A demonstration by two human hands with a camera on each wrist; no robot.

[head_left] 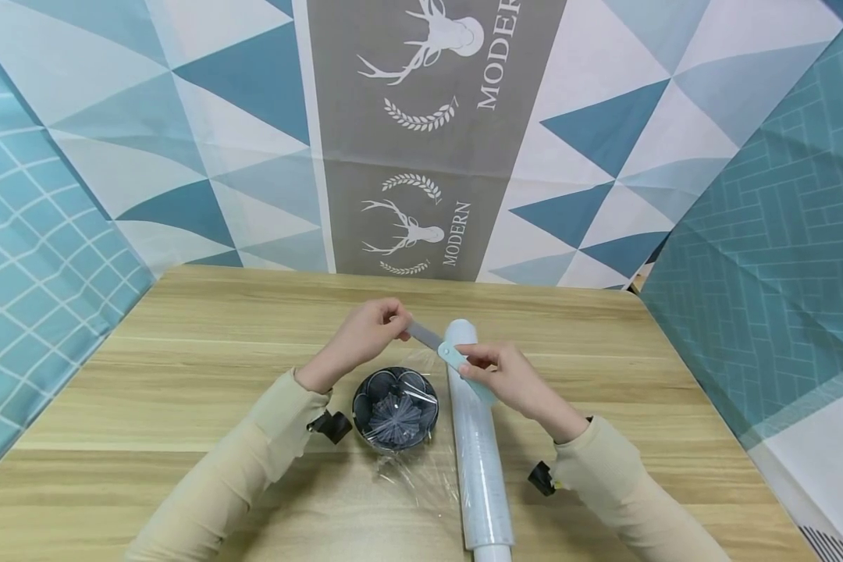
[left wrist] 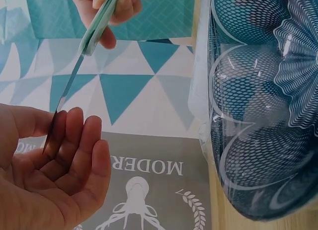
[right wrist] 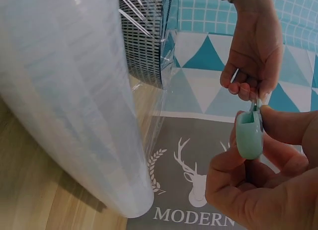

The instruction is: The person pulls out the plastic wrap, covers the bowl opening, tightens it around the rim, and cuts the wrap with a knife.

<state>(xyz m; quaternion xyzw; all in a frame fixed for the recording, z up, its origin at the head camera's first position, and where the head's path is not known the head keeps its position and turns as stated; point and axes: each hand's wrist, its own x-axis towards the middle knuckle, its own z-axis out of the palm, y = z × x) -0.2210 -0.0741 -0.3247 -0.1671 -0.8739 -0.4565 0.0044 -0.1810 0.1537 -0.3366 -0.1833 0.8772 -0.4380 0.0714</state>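
Observation:
My left hand [head_left: 368, 334] pinches the blade of a folding knife [head_left: 426, 337] between thumb and fingers. The knife's mint-green handle [right wrist: 250, 138] is gripped by my right hand [head_left: 511, 380]; the blade stands unfolded from it. Just below the left hand is a dark patterned bowl [head_left: 357, 412] with clear cling film [head_left: 421, 478] stretched over its top. The film runs rightward from the bowl to a long roll of cling film [head_left: 479, 468], which lies lengthwise on the table under the right hand. In the left wrist view, the blade [left wrist: 69, 86] shows edge-on against the left fingers.
The wooden table [head_left: 204, 351] carries the bowl and roll. Behind it hangs a cloth with triangles and deer heads [head_left: 407, 140]. Blue and teal patterned sheets [head_left: 766, 234] close off both sides. Black wrist cameras [head_left: 542, 478] hang near each cuff.

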